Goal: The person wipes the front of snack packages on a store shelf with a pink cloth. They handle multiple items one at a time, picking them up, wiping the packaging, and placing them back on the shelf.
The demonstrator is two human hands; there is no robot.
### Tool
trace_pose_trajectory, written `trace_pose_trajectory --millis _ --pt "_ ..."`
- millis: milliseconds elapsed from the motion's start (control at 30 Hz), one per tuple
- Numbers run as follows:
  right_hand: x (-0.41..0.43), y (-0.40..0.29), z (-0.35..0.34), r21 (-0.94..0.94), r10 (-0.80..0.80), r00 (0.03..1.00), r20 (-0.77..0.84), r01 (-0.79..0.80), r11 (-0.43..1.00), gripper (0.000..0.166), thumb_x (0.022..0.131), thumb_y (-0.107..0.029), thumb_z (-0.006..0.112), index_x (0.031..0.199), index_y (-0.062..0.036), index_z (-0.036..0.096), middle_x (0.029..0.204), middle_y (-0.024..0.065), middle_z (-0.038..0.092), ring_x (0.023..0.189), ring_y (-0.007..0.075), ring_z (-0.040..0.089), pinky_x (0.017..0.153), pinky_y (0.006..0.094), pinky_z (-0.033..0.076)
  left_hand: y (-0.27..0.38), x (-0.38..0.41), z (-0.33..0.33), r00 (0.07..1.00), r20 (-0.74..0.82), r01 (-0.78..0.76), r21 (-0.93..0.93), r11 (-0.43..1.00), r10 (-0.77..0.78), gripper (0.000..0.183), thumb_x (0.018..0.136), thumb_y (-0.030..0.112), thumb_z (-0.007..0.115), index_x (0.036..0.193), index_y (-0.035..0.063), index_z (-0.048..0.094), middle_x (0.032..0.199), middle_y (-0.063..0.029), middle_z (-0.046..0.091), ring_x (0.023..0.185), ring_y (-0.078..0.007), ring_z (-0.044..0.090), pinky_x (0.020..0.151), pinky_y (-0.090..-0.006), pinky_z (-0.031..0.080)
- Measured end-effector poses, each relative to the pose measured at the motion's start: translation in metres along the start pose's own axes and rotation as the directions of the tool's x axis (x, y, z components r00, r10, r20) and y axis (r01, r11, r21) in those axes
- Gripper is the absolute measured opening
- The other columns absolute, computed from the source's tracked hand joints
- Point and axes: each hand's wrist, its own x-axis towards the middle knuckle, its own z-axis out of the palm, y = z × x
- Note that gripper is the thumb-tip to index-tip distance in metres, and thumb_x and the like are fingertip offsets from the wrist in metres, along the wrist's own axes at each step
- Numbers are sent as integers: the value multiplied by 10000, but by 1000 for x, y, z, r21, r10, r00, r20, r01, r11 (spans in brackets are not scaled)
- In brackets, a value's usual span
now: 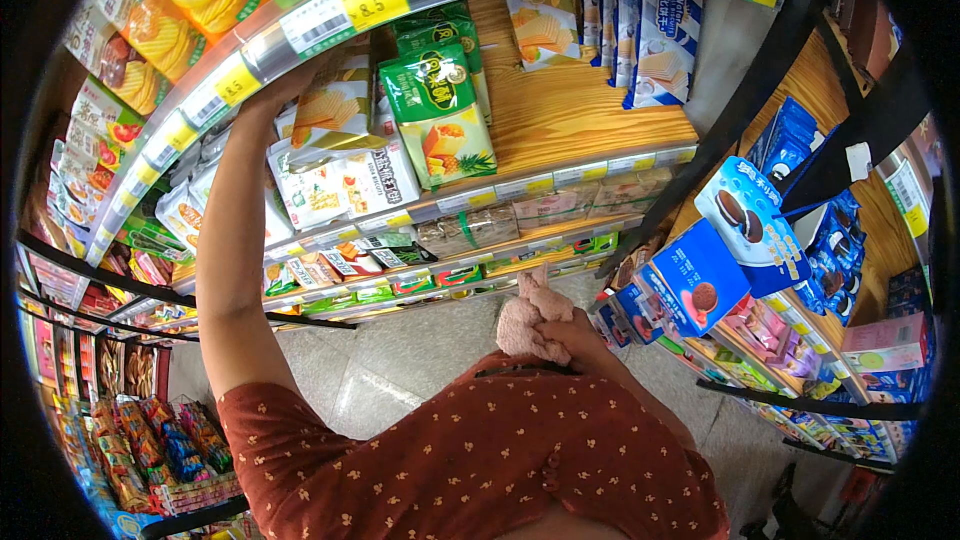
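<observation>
My left hand reaches into the upper shelf, partly hidden behind the price rail. It is at the top of a tilted gold and white wafer biscuit pack and appears to grip it; the fingertips are in shadow. Below and behind that pack lies a white bag of soda biscuits. Just to its right stands a green and yellow pack of pineapple pastries. Low in front of my body, my right hand holds a pink fluffy plush item with ear-like tips.
A curved price rail runs above the wooden shelf. More wafer packs stand at its right end. Blue biscuit boxes and a hanging card jut out at right. Baskets of wrapped snacks are at lower left.
</observation>
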Motion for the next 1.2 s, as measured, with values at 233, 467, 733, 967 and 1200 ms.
trace_pose_trajectory --millis 233,467,733,967,1200 --pt "-1 10 2 -38 33 999 -4 -33 999 351 716 17 632 1056 48 548 936 83 612 795 145 602 675 271 503 27 -26 8 810 415 562 -354 747 -413 648 769 403 678 1258 46 448 1161 -111 561 990 -221 560 823 -369 471" --pt "-19 17 9 25 -30 998 -50 31 999 347 710 -3 650 1039 52 554 897 70 615 768 147 601 663 274 498 -17 -12 26 870 276 486 -620 615 -409 451 745 174 694 1132 3 536 1078 -107 594 917 -207 589 787 -323 489" --pt "-24 25 10 -8 -67 995 -73 67 998 366 700 -40 660 1042 45 562 915 76 613 784 144 595 671 279 493 -36 -24 7 900 212 343 -884 319 -381 232 792 42 623 1014 -21 598 976 -116 628 858 -201 609 765 -295 505" --pt "-28 15 18 -76 -34 998 -47 31 997 401 707 -37 623 1096 34 552 953 80 613 832 145 595 710 280 483 48 -93 -18 794 548 508 -836 -208 -263 284 853 181 581 1017 -51 570 947 -144 639 802 -241 641 722 -338 526" --pt "-30 13 18 -52 -65 998 11 66 996 420 700 -37 615 1110 28 549 967 77 614 834 147 593 737 284 478 146 -118 -3 911 380 353 -919 -176 -156 302 827 113 590 1055 -76 531 963 -155 632 807 -215 644 731 -298 521"
